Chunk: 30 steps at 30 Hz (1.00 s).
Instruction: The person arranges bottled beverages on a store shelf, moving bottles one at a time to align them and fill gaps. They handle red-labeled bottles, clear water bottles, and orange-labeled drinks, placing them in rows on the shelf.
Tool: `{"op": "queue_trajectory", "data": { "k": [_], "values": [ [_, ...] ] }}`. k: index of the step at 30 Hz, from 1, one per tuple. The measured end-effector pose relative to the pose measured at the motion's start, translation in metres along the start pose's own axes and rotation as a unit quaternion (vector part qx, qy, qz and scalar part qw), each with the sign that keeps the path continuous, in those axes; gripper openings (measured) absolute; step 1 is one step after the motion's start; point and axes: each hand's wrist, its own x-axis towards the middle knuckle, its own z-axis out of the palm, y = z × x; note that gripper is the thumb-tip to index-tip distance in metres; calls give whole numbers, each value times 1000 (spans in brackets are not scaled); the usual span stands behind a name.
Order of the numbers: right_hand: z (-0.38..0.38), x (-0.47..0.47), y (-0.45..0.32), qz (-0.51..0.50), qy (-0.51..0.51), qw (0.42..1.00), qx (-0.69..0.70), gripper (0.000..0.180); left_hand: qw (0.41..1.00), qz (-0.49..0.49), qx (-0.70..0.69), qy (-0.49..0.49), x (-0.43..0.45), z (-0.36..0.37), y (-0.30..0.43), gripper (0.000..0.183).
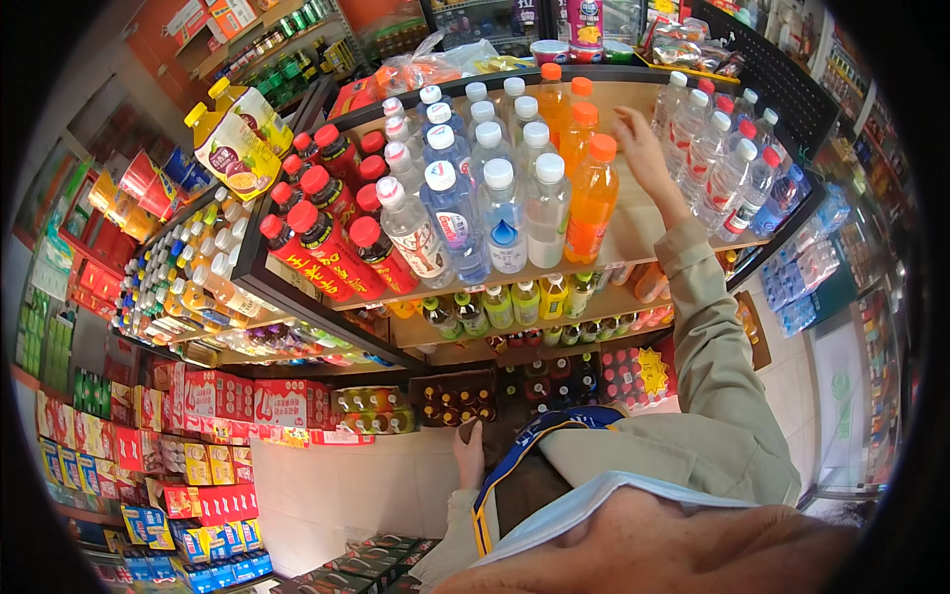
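Observation:
My right hand (640, 145) reaches over the top wooden shelf (638, 215), fingers partly spread and nothing visible in them. It is between a row of orange soda bottles (591, 200) on its left and clear water bottles with white and red caps (716, 174) on its right. Left of the orange bottles stand rows of clear bottles with white caps (505, 215) and red-labelled bottles with red caps (326, 252). My left hand (469, 449) is low, near a carton of dark bottles with yellow caps (454, 405); a dark brown patch shows at its fingers, and whether it holds something is unclear.
A dark frame (334, 327) edges the shelf, with green-labelled bottles (497, 306) on the tier below. Two yellow juice bottles (241, 141) stand at the upper left corner. Stacked red cartons (289, 401) line the floor on the left, dark boxes (364, 564) at the bottom.

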Motion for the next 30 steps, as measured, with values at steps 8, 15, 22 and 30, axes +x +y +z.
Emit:
{"op": "queue_trajectory", "data": {
  "k": [8, 15, 22, 30],
  "values": [
    [34, -34, 55, 137, -166, 973, 78, 58, 999, -4, 39, 0, -11, -2, 24, 32],
    [38, -29, 43, 214, -197, 905, 311, 59, 999, -19, 32, -9, -6, 5, 27, 32],
    [41, -27, 34, 228, -195, 860, 412, 60, 999, 11, 40, -1, 3, -3, -9, 36],
    [54, -25, 19, 235, -193, 827, 473, 61, 991, -24, 134, -8, -13, -2, 39, 36]
  ]
}}
